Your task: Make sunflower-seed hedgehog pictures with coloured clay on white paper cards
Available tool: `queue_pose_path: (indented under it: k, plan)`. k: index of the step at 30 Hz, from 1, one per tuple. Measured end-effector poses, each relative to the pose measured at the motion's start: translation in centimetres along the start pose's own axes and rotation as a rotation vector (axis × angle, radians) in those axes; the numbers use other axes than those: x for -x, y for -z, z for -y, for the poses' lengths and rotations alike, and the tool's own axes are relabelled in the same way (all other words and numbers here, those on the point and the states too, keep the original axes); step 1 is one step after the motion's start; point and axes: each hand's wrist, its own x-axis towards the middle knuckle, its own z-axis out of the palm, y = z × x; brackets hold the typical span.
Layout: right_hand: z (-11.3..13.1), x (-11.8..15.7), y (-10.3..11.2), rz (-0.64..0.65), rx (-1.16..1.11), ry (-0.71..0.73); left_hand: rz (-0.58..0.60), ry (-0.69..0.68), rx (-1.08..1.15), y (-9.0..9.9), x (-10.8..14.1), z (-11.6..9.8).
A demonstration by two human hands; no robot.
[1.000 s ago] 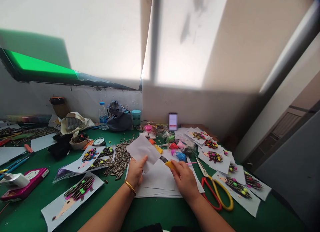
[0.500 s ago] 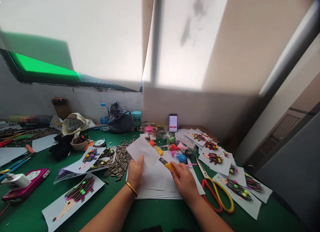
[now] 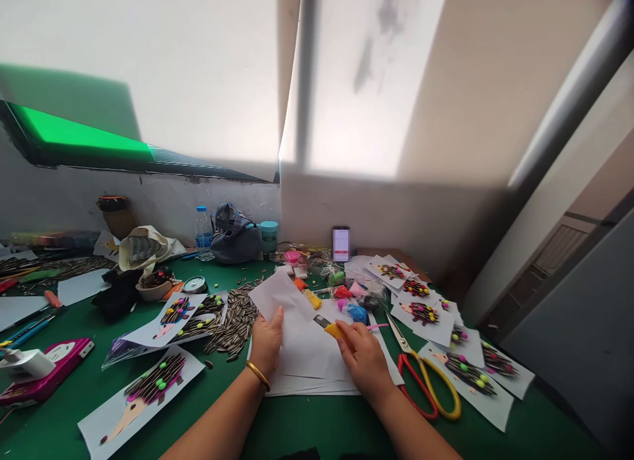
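Note:
My left hand (image 3: pixel 268 338), with a gold bangle at the wrist, pinches a small white sheet of paper (image 3: pixel 282 295) by its lower edge, thumb on top. In my right hand (image 3: pixel 362 354) is a yellow utility knife (image 3: pixel 333 328), its dark blade pointing left toward the paper. Whether the blade touches the sheet I cannot tell. Below both hands lies a stack of white paper (image 3: pixel 314 384). Scissors (image 3: pixel 419 367) with one red and one yellow handle rest to the right. A heap of sunflower seeds (image 3: pixel 234 321) lies left of my left hand.
Hedgehog pictures (image 3: pixel 143 397) covered with seeds and coloured balls lie at left, and more hedgehog cards (image 3: pixel 470 374) at right. Bright clay lumps (image 3: pixel 355 311) sit behind the paper. A phone (image 3: pixel 341 243) stands against the wall. A magenta power bank (image 3: pixel 54 367) is far left.
The whole view has shifted slightly, so things appear a little further left. Both hands keep their holds on the paper and the knife, almost unmoved.

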Motion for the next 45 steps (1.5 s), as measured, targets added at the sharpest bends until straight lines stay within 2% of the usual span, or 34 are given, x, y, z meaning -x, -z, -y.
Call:
queue_pose_path:
  k: [11,19,24,33,40,45]
  plan:
    - [-0.2,-0.2,0.3,-0.027,-0.005,0.014,-0.049,0.036,-0.022,0.0,-0.3,-0.5]
    - [-0.2,-0.3,0.2,0.0,-0.007,0.007,0.001,0.143,0.019,0.0,-0.2,-0.3]
    - [-0.2,-0.2,0.3,-0.013,-0.009,0.007,0.025,0.118,0.006,0.1,-0.3,-0.1]
    - [-0.4,-0.4,0.4,0.005,-0.038,-0.002,-0.011,0.132,0.016,0.0,-0.4,-0.6]
    - [-0.1,-0.3,0.5,0.03,-0.045,-0.023,0.03,0.229,0.027,-0.3,0.0,-1.2]
    - [-0.1,-0.4,0.6,0.012,-0.058,-0.034,0.033,0.193,0.024,-0.2,0.0,-1.1]
